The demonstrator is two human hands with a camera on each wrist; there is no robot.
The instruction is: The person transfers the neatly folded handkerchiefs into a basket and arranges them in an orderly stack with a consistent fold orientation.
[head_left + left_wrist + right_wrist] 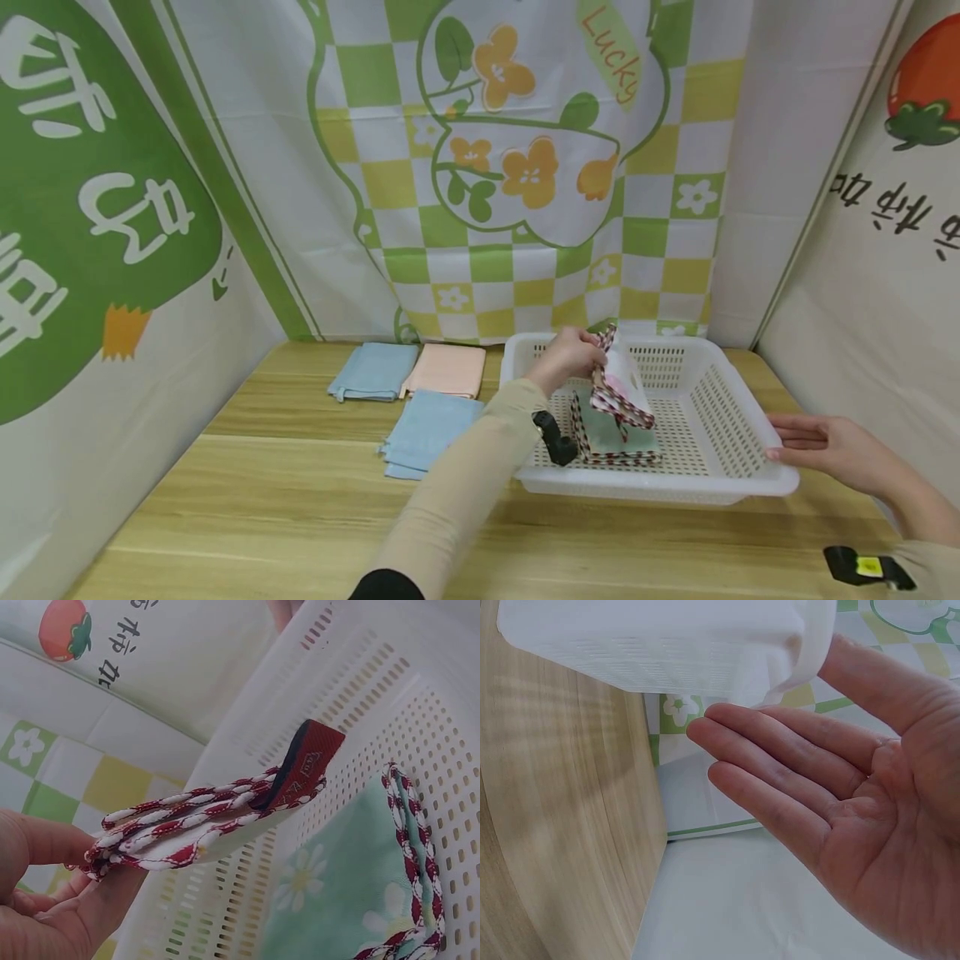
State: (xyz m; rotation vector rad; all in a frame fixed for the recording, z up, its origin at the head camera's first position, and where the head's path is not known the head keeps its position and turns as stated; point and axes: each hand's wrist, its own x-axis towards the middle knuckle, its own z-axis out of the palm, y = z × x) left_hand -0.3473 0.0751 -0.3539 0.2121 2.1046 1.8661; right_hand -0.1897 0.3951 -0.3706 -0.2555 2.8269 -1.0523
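Observation:
My left hand (568, 358) pinches one end of a folded white towel (621, 379) with a red-and-white braided edge, holding it up over the white plastic basket (705, 479). In the left wrist view its stacked layers face the camera, and a dark red label (309, 761) sticks out at the far end. Beneath it a folded pale green towel (611, 432), printed with daisies and edged in the same braid, lies on the basket floor. My right hand (843, 450) is at the basket's right side, thumb at the rim, with the other fingers straight beside the wall.
Left of the basket, two folded blue cloths (372, 371) (431, 429) and a folded peach cloth (446, 370) lie on the wooden table (300, 508). Printed curtains (540, 275) stand close behind and at both sides.

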